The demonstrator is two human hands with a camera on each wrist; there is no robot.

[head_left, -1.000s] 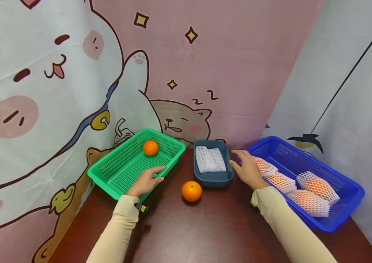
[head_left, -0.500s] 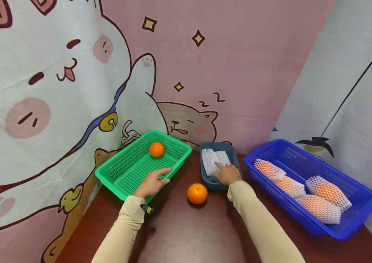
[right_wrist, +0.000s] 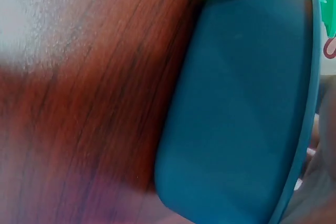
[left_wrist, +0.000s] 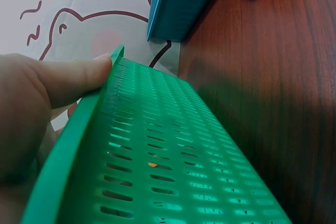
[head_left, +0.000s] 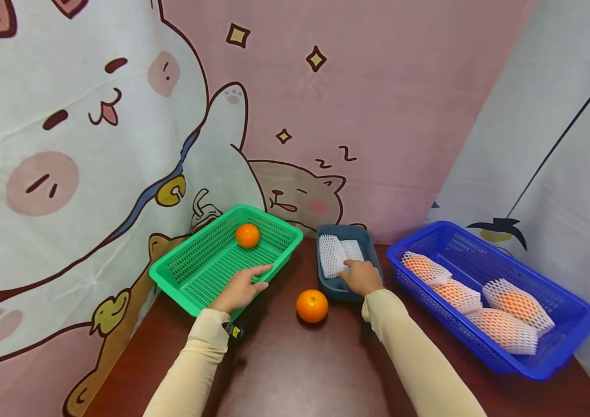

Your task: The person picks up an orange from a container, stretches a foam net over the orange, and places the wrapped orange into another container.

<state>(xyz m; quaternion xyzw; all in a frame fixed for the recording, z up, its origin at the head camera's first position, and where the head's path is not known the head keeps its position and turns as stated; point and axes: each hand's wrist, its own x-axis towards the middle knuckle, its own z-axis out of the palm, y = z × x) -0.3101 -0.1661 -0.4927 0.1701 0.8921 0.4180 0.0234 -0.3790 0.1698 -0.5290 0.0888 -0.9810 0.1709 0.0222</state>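
My left hand rests at the near-right rim of the green basket, index finger and thumb fairly straight. In the left wrist view the thumb lies against that rim. An orange sits inside the basket. My right hand reaches into the small dark blue bin, with its fingertips at the white foam nets lying there. Whether it pinches a net is hidden. The right wrist view mostly shows the outer wall of the bin. Another orange stands on the table between my hands.
At right, a blue basket holds several oranges in white foam nets. All stands on a dark red-brown wooden table. A cartoon-printed cloth hangs behind the baskets.
My right hand has moved left from beside the blue basket into the small bin, and its fingers have since drawn in slightly. The left hand stays at the green rim. The head view has shifted slightly.
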